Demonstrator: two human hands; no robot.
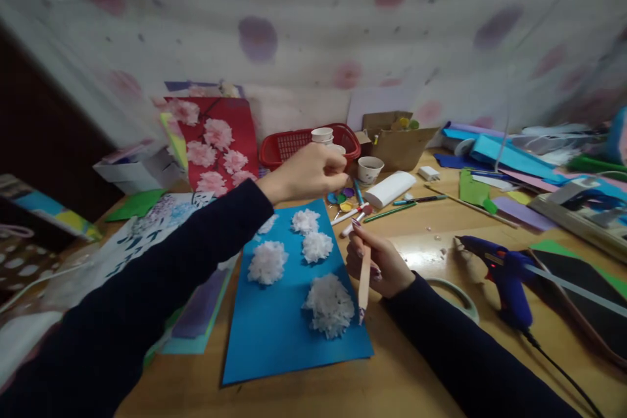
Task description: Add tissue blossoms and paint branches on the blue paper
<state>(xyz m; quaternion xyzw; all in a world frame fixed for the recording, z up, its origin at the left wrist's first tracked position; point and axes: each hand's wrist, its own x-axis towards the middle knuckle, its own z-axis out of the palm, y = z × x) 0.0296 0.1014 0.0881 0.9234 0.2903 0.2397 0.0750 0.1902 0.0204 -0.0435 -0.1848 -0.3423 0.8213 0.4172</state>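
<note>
A blue sheet lies on the table with several white fluffy paper flowers on it; the largest flower sits near its lower right. My left hand reaches over the top of the sheet, near the paper cups, its fingers bent together; what they hold, if anything, is hidden. Beside the sheet's right edge, my right hand is closed around a flat wooden stick whose dark-stained tip points down. Small paint pots and pens lie just beyond the sheet.
Behind stand a red basket, a paper cup, a cardboard box and a red flower picture. On the right lie a blue glue gun, a tape roll and coloured papers. A white paper roll is near the centre.
</note>
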